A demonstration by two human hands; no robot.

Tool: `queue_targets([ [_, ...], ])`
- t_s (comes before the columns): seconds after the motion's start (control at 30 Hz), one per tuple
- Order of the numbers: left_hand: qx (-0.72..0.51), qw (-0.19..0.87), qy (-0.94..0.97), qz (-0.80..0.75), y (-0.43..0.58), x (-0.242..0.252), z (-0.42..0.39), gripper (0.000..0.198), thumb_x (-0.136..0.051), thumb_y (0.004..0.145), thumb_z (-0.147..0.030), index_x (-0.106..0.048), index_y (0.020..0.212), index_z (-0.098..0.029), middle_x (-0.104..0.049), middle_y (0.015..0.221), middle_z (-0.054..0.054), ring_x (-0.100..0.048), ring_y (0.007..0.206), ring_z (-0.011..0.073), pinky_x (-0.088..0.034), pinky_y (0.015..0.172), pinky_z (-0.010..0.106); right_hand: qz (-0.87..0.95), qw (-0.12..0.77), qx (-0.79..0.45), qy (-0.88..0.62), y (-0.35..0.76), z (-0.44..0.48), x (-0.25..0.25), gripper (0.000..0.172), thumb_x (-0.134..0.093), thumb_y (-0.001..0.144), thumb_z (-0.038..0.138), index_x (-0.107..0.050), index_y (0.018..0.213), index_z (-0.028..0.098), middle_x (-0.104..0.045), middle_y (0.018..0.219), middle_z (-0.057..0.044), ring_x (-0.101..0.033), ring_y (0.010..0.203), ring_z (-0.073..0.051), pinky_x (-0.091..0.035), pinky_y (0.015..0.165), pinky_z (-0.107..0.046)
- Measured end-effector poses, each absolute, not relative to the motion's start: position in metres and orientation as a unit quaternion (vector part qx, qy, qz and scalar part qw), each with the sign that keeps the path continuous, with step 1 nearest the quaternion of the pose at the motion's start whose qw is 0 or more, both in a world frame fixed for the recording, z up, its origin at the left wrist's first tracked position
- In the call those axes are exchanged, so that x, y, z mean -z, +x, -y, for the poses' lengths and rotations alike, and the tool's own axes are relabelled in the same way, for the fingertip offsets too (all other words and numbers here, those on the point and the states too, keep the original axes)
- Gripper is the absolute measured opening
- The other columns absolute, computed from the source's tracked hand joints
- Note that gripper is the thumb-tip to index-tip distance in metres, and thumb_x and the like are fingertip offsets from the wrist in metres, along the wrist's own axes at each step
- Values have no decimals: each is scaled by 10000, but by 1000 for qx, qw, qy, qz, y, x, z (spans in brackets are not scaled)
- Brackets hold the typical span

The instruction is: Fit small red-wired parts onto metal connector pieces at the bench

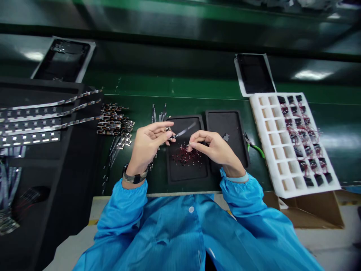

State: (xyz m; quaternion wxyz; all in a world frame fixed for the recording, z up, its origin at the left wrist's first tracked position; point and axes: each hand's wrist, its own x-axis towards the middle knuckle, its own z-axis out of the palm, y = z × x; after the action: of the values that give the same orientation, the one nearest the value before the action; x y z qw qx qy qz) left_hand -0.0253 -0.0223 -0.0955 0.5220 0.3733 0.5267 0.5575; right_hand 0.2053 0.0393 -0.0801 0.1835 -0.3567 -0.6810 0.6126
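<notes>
My left hand is closed in a pinch on a thin flex cable, whose dark flat tail points up and to the right. Over the black tray, my right hand has its thumb and forefinger pressed together. Whatever they grip, if anything, is too small to name. Just below these fingertips, a tangle of small red-wired parts lies in the tray. Several more flex cables lie behind and beneath my left hand, partly hidden.
A second black tray holds a small grey piece. Green-handled pliers lie beside it. At right stands a white foam tray with wired black parts. Small circuit boards are heaped at left, near a black box with LED strips.
</notes>
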Motion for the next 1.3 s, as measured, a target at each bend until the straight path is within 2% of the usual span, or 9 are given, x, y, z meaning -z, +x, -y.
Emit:
queue_targets([
  [0.07, -557, 529, 365, -525, -25, 96, 22, 414, -861, 790, -288, -725, 1164, -175, -769, 823, 42, -719, 682, 164, -547, 625, 262, 682, 183, -614, -354, 207, -38, 79, 217, -689, 977, 385, -678, 946, 171, -805, 885, -68, -753, 839, -194, -549, 823, -321],
  [0.13, -556, 530, 365, -525, -25, 97, 22, 366, -874, 773, -280, -721, 1087, -170, -761, 817, 35, -701, 669, 144, -547, 650, 254, 676, 181, -621, -355, 209, -37, 79, 233, -692, 976, 401, -688, 978, 168, -821, 926, -81, -772, 871, -208, -559, 832, -326],
  [0.2, -549, 526, 379, -528, -26, 97, 22, 295, -870, 779, -274, -749, 1025, -166, -761, 842, 42, -706, 725, 147, -553, 701, 259, 668, 178, -628, -357, 210, -37, 80, 243, -702, 968, 405, -710, 1022, 167, -834, 982, -91, -789, 937, -230, -568, 860, -335],
  [0.27, -538, 520, 398, -530, -26, 96, 22, 265, -851, 801, -266, -786, 1041, -175, -770, 903, 55, -712, 805, 157, -547, 745, 264, 663, 170, -634, -360, 212, -37, 82, 237, -714, 957, 393, -734, 1037, 171, -838, 1009, -92, -795, 980, -243, -575, 874, -336],
  [0.43, -513, 522, 424, -534, -24, 97, 22, 301, -853, 794, -240, -792, 1084, -188, -742, 831, 36, -657, 747, 151, -491, 699, 269, 653, 169, -639, -371, 212, -40, 82, 228, -746, 917, 383, -764, 976, 163, -837, 962, -98, -800, 905, -244, -593, 806, -330],
  [0.57, -468, 501, 487, -542, -21, 101, 22, 187, -831, 821, -261, -807, 994, -196, -733, 800, 36, -633, 718, 161, -449, 667, 284, 658, 165, -627, -382, 210, -41, 82, 247, -759, 896, 397, -759, 946, 155, -830, 898, -96, -788, 836, -229, -588, 771, -327],
  [0.77, -404, 465, 574, -539, -15, 98, 23, 167, -772, 867, -249, -851, 1015, -244, -780, 884, 56, -679, 830, 216, -494, 792, 349, 662, 142, -634, -373, 207, -40, 82, 242, -748, 901, 393, -751, 939, 154, -825, 862, -82, -771, 793, -202, -561, 726, -292],
  [1.0, -366, 486, 604, -515, -17, 100, 24, 166, -749, 900, -252, -851, 1031, -266, -792, 922, 50, -693, 857, 216, -505, 848, 364, 659, 111, -651, -360, 208, -41, 84, 222, -748, 879, 374, -734, 894, 153, -819, 834, -78, -762, 752, -192, -556, 714, -293],
  [1.3, -356, 454, 618, -535, -13, 104, 24, 177, -723, 891, -198, -854, 988, -267, -769, 847, 46, -682, 807, 211, -503, 790, 354, 657, 110, -642, -380, 204, -37, 94, 167, -719, 886, 330, -722, 875, 164, -812, 803, -60, -752, 728, -181, -542, 692, -285],
])
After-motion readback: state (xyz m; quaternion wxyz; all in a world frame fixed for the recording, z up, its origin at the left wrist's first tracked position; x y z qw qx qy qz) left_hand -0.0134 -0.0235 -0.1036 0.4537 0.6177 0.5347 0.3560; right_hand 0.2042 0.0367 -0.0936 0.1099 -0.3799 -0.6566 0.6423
